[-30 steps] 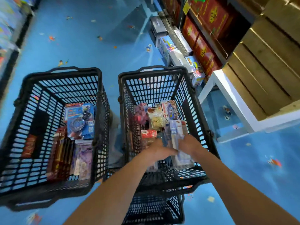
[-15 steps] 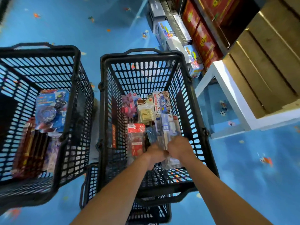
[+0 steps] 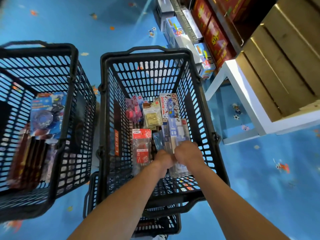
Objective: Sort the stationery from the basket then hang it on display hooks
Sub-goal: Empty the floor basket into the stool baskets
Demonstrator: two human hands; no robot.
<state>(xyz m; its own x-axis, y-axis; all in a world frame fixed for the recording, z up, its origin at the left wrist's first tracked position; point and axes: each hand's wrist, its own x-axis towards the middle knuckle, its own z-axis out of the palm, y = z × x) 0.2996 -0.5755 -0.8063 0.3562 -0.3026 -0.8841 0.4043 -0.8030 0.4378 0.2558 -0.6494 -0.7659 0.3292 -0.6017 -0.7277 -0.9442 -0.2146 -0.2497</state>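
Fingers of my left hand (image 3: 163,159) and right hand (image 3: 187,153) curl onto the blue-and-white packs (image 3: 174,130) at the near right of the middle basket (image 3: 147,53), so I judge sorting barely begun: the other stationery (image 3: 150,116) lies inside, no hooks in view.

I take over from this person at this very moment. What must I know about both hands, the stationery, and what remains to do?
Left hand: down in the middle basket, against the blue-and-white pack; its grip is hidden.
Right hand: fingers curled round that same pack.
Stationery: the red-header pack, eraser pack, pink pack and pen pack lie in the middle basket. The left basket holds other packs.
Done: nothing visibly hung; no hooks are in view.
Left: lift this pack out, sort the rest, hang everything.
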